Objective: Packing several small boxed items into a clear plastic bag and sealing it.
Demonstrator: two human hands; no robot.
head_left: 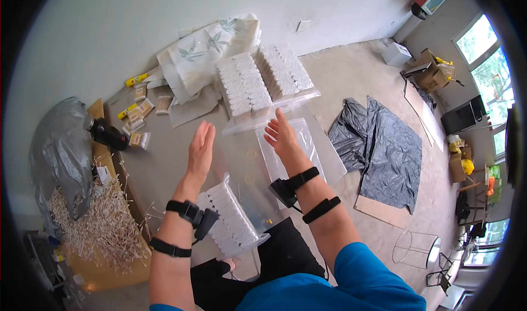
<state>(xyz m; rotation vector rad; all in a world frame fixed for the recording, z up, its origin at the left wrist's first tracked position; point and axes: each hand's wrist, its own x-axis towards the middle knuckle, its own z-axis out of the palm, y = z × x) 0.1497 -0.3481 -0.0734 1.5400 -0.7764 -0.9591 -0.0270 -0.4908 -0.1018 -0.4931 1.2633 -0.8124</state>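
Note:
Both hands are raised over the grey table (228, 152), apart from each other and holding nothing. My left hand (201, 151) has its fingers stretched out side by side. My right hand (282, 134) is open with slightly bent fingers, above flat clear plastic bags (296, 141). Just beyond it stand two clear-bagged blocks of white packs, a left block (244, 83) and a right block (284, 69). Close to my body lies another bagged block of white packs (228, 218). Thin rubber bands (251, 153) rest between my hands.
At left, a cardboard box (132, 218) holds loose cotton swabs (90, 223), beside a grey plastic bag (60, 157). A black bottle (107, 134), small swab packs (140, 108), yellow tubes (136, 79) and patterned cloth (214, 42) lie at the table's far left. Black plastic sheeting (390, 157) covers floor at right.

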